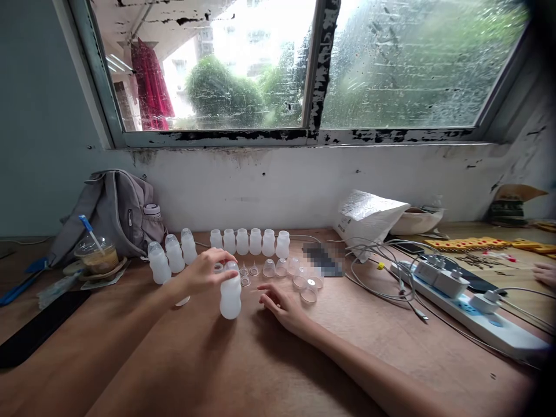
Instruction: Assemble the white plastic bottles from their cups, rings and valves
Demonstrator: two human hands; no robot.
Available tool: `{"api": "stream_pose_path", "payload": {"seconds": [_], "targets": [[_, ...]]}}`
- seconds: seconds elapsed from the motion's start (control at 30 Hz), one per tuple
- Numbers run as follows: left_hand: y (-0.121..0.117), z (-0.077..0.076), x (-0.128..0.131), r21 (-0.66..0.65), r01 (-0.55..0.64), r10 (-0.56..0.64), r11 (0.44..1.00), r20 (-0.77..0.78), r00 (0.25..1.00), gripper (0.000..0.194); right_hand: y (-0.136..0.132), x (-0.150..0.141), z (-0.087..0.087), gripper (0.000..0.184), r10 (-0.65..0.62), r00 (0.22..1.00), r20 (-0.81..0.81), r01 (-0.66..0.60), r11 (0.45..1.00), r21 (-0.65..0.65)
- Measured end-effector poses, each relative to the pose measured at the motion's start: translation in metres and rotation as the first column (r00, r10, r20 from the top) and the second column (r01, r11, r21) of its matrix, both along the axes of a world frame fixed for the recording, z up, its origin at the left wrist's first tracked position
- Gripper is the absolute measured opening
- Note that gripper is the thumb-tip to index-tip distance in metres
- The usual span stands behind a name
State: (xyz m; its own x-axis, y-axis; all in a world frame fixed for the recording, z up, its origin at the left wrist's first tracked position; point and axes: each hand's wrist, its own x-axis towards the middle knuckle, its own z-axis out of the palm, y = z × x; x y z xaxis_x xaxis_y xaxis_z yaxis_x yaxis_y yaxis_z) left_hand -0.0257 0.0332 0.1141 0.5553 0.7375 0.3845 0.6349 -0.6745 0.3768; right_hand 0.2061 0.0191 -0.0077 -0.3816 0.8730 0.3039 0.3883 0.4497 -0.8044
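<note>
My left hand (pixel 208 271) grips the top of a frosted white baby bottle (pixel 230 300) between thumb and fingers; the bottle stands upright in front of me. To the right of it, my right hand (pixel 282 307) hovers low over or rests on the table with its fingers apart, holding nothing. Several small clear teats with rings (pixel 245 280) lie between and beyond the hands. Clear domed caps (pixel 308 293) sit just past my right hand. A row of uncapped bottles (pixel 255 241) lines the back, and three capped bottles (pixel 174 253) stand at the left.
At left are a grey backpack (pixel 115 208), a drink cup with a straw (pixel 99 256) and a black flat object (pixel 39 327). On the right, cables (pixel 377 278), a power strip (pixel 499 324) and a white bag (pixel 369 217) lie. Another person's hand (pixel 545 273) shows at the far right.
</note>
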Motion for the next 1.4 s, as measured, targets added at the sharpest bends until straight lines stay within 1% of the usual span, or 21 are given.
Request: {"api": "stream_pose_path", "payload": {"seconds": [0.03, 0.1, 0.17, 0.23, 0.3, 0.4, 0.5, 0.63, 0.73, 0.83, 0.97, 1.4], "targets": [[0.007, 0.007, -0.005, 0.028, -0.035, 0.035, 0.999, -0.007, 0.999, 0.03, 0.0, 0.0, 0.0, 0.033, 0.002, 1.0, 0.001, -0.002, 1.0, 0.0], [0.023, 0.022, -0.016, 0.084, -0.149, 0.15, 0.985, -0.013, 0.989, 0.032, 0.0, 0.0, -0.001, 0.032, 0.011, 1.0, 0.001, -0.011, 1.0, 0.002], [0.043, 0.036, -0.029, 0.098, -0.248, 0.252, 0.964, -0.036, 0.967, 0.036, 0.0, -0.001, -0.003, 0.031, 0.023, 1.0, -0.001, -0.023, 1.0, 0.005], [0.063, 0.044, -0.04, 0.092, -0.321, 0.326, 0.943, -0.051, 0.944, 0.038, 0.0, -0.002, -0.004, 0.031, 0.025, 1.0, 0.005, -0.025, 1.0, 0.015], [0.083, 0.045, -0.049, 0.111, -0.4, 0.409, 0.91, -0.086, 0.908, 0.038, -0.001, -0.002, -0.005, 0.03, 0.026, 0.999, 0.021, -0.027, 0.999, 0.032], [0.109, 0.037, -0.055, 0.163, -0.503, 0.527, 0.849, -0.177, 0.831, 0.037, -0.002, -0.003, -0.006, 0.028, 0.024, 0.999, 0.044, -0.026, 0.998, 0.061], [0.128, 0.024, -0.055, 0.195, -0.567, 0.599, 0.8, -0.221, 0.77, 0.036, -0.001, -0.004, -0.007, 0.027, 0.005, 0.998, 0.065, -0.011, 0.997, 0.082], [0.148, 0.008, -0.055, 0.195, -0.611, 0.641, 0.767, -0.232, 0.732, 0.033, -0.001, -0.004, -0.008, 0.026, -0.003, 0.997, 0.082, -0.006, 0.995, 0.098], [0.156, -0.002, -0.057, 0.188, -0.623, 0.651, 0.759, -0.241, 0.72, 0.033, -0.002, -0.004, -0.007, 0.026, 0.007, 0.996, 0.089, -0.016, 0.994, 0.108], [0.16, -0.01, -0.058, 0.177, -0.625, 0.649, 0.76, -0.258, 0.716, 0.033, -0.003, -0.004, -0.005, 0.026, 0.012, 0.996, 0.093, -0.022, 0.994, 0.107], [0.16, -0.017, -0.058, 0.177, -0.63, 0.653, 0.756, -0.262, 0.71, 0.035, -0.003, -0.005, -0.004, 0.025, 0.003, 0.994, 0.11, -0.017, 0.992, 0.123], [0.152, -0.032, -0.063, 0.265, -0.614, 0.666, 0.744, -0.218, 0.713, 0.032, -0.004, -0.005, -0.003, 0.026, -0.007, 0.992, 0.124, -0.008, 0.993, 0.121]]}}
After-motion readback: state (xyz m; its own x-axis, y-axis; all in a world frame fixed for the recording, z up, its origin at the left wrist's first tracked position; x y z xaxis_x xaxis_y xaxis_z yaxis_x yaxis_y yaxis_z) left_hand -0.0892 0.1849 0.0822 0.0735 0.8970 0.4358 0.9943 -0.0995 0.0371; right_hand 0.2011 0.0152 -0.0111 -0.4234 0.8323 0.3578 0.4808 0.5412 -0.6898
